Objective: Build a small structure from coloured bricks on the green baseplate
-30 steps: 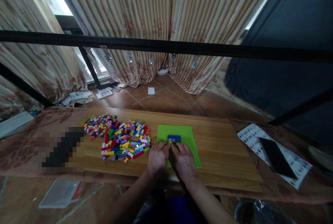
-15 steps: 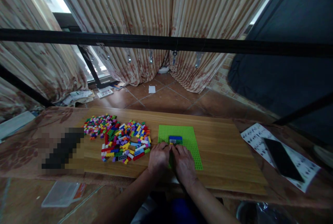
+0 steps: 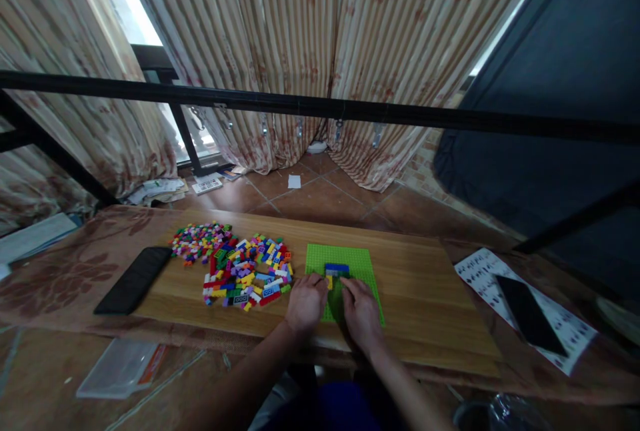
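Note:
A green studded baseplate (image 3: 356,255) lies on the wooden board, and a small block of blue bricks (image 3: 337,269) stands on it. Just in front of that block is a small yellow brick (image 3: 329,282). My left hand (image 3: 306,303) has its fingers curled together, the tips at the yellow brick's left side, closed on it. Over the plate's right part, my right hand (image 3: 362,312) has its fingers loosely bent and apart from the left hand; its fingertips are by the block's right front corner. I see nothing in it, though its palm is hidden.
Left of the plate are a spread of larger mixed bricks (image 3: 250,271) and a pile of smaller ones (image 3: 200,239). A black case (image 3: 133,281) rests at the board's left end. On the right, a dark phone (image 3: 531,314) lies on a printed sheet (image 3: 483,264). A black rail (image 3: 300,105) crosses behind.
My right hand has moved right, away from my left hand, uncovering the yellow brick and more of the plate. My left hand stays beside the brick. The camera view has shifted slightly.

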Demonstrator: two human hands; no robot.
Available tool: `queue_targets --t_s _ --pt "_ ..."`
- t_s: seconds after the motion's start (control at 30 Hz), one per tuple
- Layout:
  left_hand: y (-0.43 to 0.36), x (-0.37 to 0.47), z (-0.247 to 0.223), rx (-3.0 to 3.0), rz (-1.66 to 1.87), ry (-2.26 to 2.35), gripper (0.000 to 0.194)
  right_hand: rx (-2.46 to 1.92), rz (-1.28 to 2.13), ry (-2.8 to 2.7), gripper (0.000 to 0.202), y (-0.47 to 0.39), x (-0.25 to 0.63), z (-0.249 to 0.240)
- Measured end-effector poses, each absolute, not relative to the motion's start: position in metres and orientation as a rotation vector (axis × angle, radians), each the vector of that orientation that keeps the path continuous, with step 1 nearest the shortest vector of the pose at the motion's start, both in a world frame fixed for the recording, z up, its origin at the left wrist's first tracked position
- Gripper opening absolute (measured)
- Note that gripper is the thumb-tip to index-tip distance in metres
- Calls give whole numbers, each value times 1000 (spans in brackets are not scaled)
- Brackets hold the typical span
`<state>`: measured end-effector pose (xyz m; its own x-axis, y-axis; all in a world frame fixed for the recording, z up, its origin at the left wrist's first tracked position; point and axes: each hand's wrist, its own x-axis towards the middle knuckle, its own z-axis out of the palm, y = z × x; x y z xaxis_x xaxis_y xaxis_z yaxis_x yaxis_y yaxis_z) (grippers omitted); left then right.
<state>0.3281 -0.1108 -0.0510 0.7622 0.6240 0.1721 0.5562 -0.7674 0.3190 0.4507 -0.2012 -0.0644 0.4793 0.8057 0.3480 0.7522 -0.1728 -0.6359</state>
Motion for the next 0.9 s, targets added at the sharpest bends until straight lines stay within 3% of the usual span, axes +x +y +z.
queue_targets --t_s 0.27,0.57,0.9 --pt "-117 334 -47 2853 211 872 27 -1885 112 -1343 31 -195 447 -57" --pt "-120 347 -55 2844 165 686 35 -1758 276 -1451 28 -152 434 -10" --pt "-119 337 -48 2910 152 717 29 -1733 362 -1135 28 -153 463 -17"
